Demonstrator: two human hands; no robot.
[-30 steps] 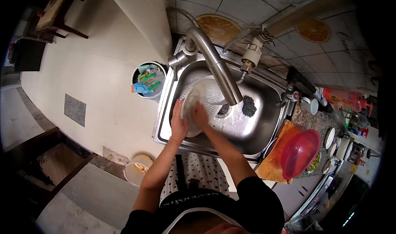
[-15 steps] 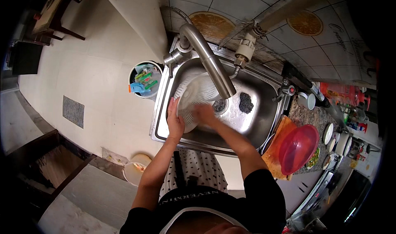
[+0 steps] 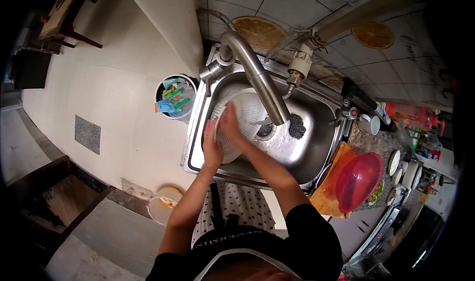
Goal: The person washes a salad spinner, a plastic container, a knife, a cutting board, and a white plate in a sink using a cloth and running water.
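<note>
A white slotted plastic colander [image 3: 247, 107] is tilted in the left part of the steel sink [image 3: 316, 154]. My left hand [image 3: 212, 145] is closed on its near-left rim, the fingers partly hidden by the colander wall. My right hand [image 3: 229, 125] reaches across the colander and lies against its inner left side, fingers stretched out and slightly blurred. Over the colander's right edge hangs the steel faucet [image 3: 262, 88]. A dark grey scouring pad [image 3: 296, 126] rests on the wet sink floor, right of the drain [image 3: 265, 131].
On the right counter, a red translucent basin [image 3: 359, 182] leans over an orange-brown board [image 3: 330, 202]. Beyond are a white cup [image 3: 370, 124] and small dishes. A lined waste bin [image 3: 190, 115] stands left of the sink; a pale bucket [image 3: 161, 209] sits on the floor nearer me.
My right hand has moved left and away from me, from the colander's near-right part to its inner left side. My left hand still grips the rim.
</note>
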